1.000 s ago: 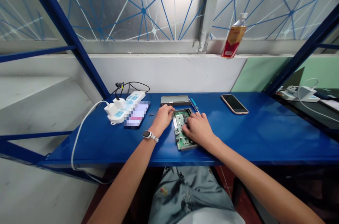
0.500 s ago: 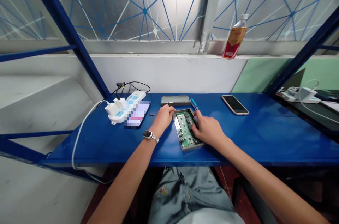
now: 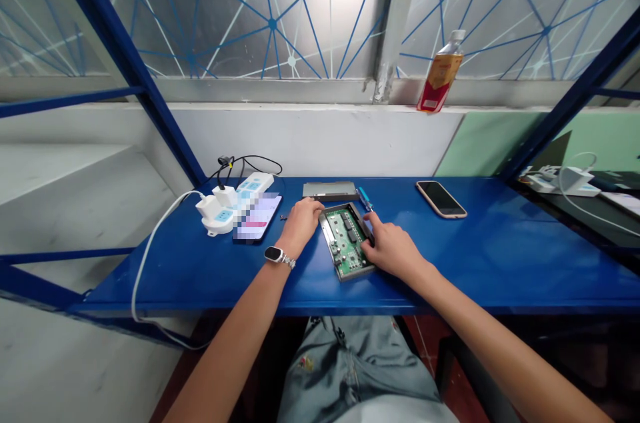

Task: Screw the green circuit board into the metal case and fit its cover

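Oblong grey metal case (image 3: 357, 273), lengthwise fore-and-aft: left hand (image 3: 301, 220) at far-left corner, right hand (image 3: 397, 247) at right edge; grip closure undeterminable.

Green circuit board (image 3: 344, 238), blue tabletop (image 3: 490, 256), blue-and-white-lined window (image 3: 225, 10).

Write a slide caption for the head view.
Left hand at the far-left corner and right hand at the right side of an open case, green board exposed, on a blue table.
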The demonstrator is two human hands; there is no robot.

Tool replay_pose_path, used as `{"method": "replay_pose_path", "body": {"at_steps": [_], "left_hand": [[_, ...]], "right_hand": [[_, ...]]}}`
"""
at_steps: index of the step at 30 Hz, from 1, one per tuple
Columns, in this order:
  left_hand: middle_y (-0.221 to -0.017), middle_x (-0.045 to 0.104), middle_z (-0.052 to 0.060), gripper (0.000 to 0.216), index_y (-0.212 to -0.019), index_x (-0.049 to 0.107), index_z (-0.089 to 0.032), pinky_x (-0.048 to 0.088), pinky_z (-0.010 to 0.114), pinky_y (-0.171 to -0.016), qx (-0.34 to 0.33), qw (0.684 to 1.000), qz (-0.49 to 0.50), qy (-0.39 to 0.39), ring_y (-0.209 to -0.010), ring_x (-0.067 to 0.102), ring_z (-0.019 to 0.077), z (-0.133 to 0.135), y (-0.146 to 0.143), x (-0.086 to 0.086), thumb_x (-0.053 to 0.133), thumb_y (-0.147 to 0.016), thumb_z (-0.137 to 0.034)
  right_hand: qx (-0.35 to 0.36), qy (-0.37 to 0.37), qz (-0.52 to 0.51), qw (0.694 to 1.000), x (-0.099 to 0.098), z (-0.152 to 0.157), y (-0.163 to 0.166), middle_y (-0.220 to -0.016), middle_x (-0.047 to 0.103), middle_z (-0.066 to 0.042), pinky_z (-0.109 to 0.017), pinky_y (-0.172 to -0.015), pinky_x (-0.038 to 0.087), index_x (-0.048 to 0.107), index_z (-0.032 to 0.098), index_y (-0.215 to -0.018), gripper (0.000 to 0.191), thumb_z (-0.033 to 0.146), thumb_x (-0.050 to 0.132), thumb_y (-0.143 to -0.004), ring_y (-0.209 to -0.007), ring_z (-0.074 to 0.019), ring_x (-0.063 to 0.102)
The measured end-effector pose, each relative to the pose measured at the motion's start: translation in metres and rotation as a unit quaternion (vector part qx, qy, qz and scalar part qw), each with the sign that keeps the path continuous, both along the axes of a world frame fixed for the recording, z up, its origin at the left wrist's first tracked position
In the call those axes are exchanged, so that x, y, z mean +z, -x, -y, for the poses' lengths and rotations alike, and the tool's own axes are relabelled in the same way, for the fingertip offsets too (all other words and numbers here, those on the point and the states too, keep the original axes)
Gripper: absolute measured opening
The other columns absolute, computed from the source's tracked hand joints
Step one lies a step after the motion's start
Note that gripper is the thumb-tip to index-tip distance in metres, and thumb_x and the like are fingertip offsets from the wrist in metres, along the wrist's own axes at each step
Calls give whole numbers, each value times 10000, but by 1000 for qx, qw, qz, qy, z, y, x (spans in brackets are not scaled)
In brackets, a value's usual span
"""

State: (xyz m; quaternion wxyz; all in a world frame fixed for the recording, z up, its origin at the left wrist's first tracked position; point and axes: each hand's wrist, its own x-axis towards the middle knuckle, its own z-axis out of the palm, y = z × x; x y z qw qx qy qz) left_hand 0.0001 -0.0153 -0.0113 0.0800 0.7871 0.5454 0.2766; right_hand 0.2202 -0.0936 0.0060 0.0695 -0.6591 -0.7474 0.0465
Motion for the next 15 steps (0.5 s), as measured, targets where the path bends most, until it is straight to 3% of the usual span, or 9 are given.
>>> {"method": "replay_pose_path", "body": {"at_steps": [4, 7, 10, 15], "left_hand": [[-1035, 704, 104, 159, -1007, 749, -169, 513, 329, -874, 26, 1000, -3, -10, -953, 665, 231, -1, 11, 5, 614, -927, -146], [-1080, 697, 108, 155, -1018, 745, -204, 469, 402, -960, 73, 994, -67, -43, -1068, 618, 289, 0, 28, 11, 619, -928, -192], [-1128, 688, 113, 146, -1007, 756, -227, 430, 459, -1008, 121, 987, -103, -17, -1132, 587, 329, 0, 47, 15, 654, -903, -226], [-1194, 691, 124, 164, -1012, 782, -241, 415, 481, -1036, 146, 980, -134, 36, -1206, 564, 360, -3, 62, 12, 699, -874, -274]], "right_hand": [[19, -3, -39, 999, -3, -1, 2, -953, 759, -109, -306, -646, 322, 437, 179, -1390, 518, 252, 521, -884, -835, -284, 702], [20, -8, -36, 999, -3, -2, 5, -935, 760, -102, -303, -625, 297, 448, 181, -1369, 489, 243, 510, -888, -817, -278, 701], [17, -11, -28, 999, -1, -4, 8, -931, 757, -104, -304, -611, 291, 467, 184, -1342, 453, 251, 503, -895, -827, -291, 716], [18, -12, -32, 999, -3, -7, 10, -928, 760, -97, -307, -609, 317, 465, 191, -1344, 457, 253, 504, -892, -860, -305, 732]]}}
